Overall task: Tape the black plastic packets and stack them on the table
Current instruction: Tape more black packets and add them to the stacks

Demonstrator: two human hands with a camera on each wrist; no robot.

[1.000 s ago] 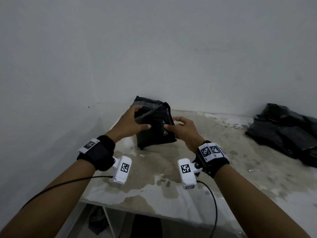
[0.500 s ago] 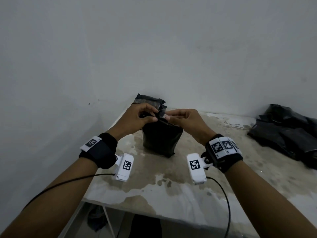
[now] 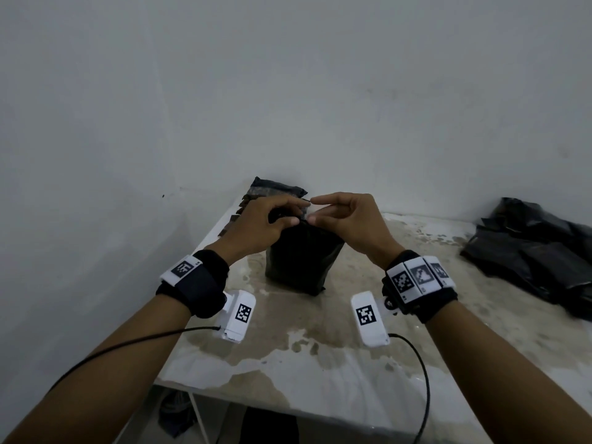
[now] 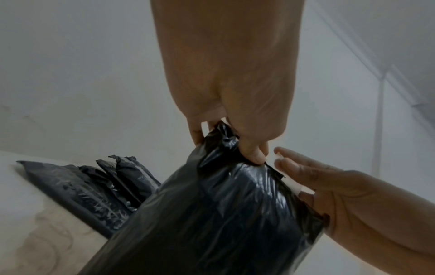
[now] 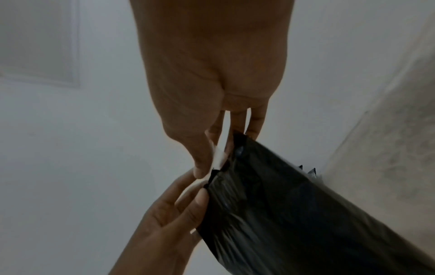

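A black plastic packet (image 3: 301,264) stands upright on the stained white table (image 3: 320,363). My left hand (image 3: 272,219) grips the bunched top of the packet (image 4: 212,223) between thumb and fingers. Next to it, my right hand (image 3: 333,216) pinches a pale strip of tape (image 5: 217,158) at the packet's top edge (image 5: 306,214), with the index finger stretched out. In the left wrist view the right hand's fingertips (image 4: 282,158) sit just beside my left thumb. The packet's mouth is hidden behind both hands in the head view.
Several taped black packets (image 3: 275,190) lie stacked in the far corner against the wall, seen also in the left wrist view (image 4: 94,186). A loose heap of black packets (image 3: 538,251) lies at the table's right side. The table's front edge is near my forearms.
The packet has gone from leaning, held by its sides, to standing upright closer to me. Both hands have moved up to its top, and the right hand now pinches the strip.
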